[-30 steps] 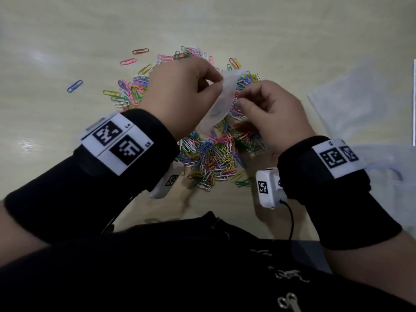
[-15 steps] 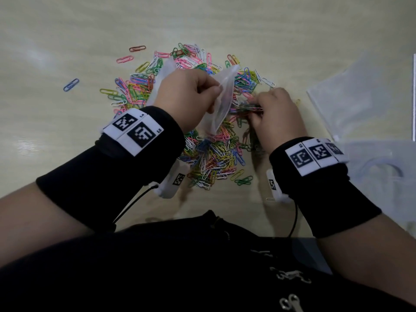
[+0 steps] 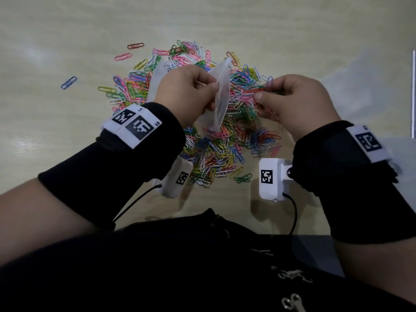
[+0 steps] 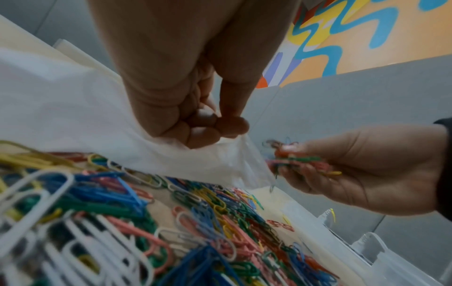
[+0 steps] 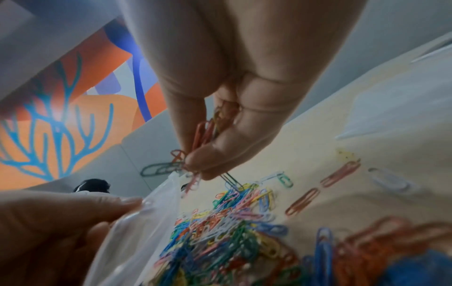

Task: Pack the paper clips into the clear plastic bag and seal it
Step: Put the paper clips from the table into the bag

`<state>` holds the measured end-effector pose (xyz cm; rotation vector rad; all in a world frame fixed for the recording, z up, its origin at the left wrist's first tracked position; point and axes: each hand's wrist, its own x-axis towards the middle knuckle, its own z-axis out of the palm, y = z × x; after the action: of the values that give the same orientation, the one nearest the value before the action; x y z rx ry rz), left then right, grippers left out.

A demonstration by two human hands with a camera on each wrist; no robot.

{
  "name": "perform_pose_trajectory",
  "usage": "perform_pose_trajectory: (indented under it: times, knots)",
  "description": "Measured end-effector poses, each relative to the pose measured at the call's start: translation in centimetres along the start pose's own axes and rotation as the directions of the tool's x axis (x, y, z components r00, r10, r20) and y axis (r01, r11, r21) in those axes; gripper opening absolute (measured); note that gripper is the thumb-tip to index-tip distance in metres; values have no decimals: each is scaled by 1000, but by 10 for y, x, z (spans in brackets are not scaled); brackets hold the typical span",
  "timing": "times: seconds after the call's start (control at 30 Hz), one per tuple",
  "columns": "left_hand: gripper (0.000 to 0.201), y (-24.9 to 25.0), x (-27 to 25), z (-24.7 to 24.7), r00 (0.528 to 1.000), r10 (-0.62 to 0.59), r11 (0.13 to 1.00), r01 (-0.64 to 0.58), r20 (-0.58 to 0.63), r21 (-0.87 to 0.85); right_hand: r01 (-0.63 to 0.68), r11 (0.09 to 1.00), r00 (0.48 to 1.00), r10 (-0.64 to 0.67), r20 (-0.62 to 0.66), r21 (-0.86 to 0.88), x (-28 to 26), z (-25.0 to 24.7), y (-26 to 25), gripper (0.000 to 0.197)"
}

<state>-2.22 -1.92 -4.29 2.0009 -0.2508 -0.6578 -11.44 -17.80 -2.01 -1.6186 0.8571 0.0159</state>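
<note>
Left hand (image 3: 191, 91), fingers curled, pinching the rim of the clear plastic bag (image 3: 219, 102) and holding it up above the heap of paper clips (image 3: 216, 152). Right hand (image 3: 290, 102), closed around a small bunch of clips (image 3: 258, 90), raised just beside the bag's mouth, not yet inside. Nothing visibly in the bag so far, as best can be judged.

Likely trouble from here:
- Bag mouth pinched from one side only, so probably a narrow slit; bunch liable to catch on the rim and spill back onto the heap.
- Several clips sticking out of the pinch at odd angles, one dangling below the right fingers (image 5: 215, 152); easily hooked on the film or dropped short of the opening.
- Thin, limp film; prone to folding shut under the weight of the first handful.
- Clips stuck in the seal strip later; probably a poor closure.

Beneath both hands, a pale wood-look tabletop (image 3: 67, 30), the heap spread across it, a few stray clips off beyond the left hand. More clear bags (image 3: 364, 82) lying flat out past the right hand. Beyond the table, grey partition panels (image 4: 342, 108) and a wall mural (image 5: 61, 120) in orange, blue and yellow.
</note>
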Motion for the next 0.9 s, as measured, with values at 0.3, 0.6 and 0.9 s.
perform_pose_trajectory:
  times: [0.3,0.6,0.9]
  knots:
    - [24,5,-8,5,996,-62,970,75,63,-233,-182,943,969,125,212,278,-10,30,-2,11]
    - [24,9,-13,7,990,-102,939,128,99,-319,122,873,992,-118,38,-473,-7,37,-8,5]
    - [26,9,-12,3,989,-142,941,149,46,-305,48,955,990,-7,138,-294,-6,34,-22,21]
